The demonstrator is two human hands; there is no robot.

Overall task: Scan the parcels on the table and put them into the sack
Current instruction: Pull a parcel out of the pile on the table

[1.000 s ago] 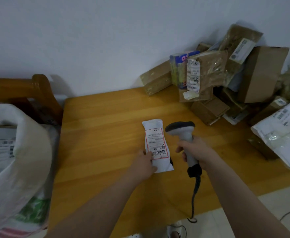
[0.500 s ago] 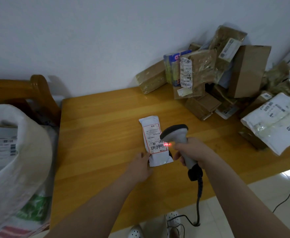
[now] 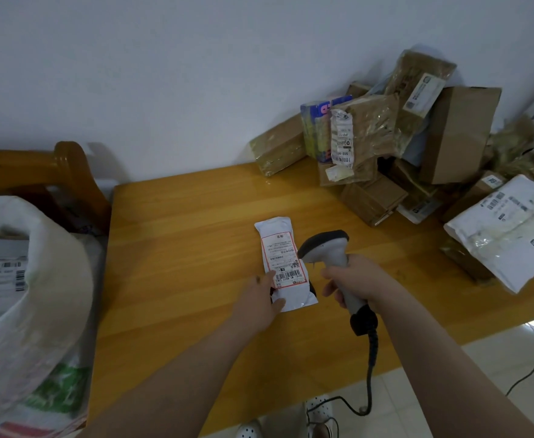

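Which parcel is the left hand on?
The small white parcel with the red-bordered label, alone on the table under the left hand; the others lie in the pile far right.

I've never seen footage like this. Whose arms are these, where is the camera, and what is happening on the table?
No machine here: a person wears a camera on the head, looking down at their own arms. The left hand rests on the near end of a small white parcel lying on the wooden table. The right hand grips a corded barcode scanner, its head beside the label. More parcels are piled at the far right; a white sack stands open at the left.
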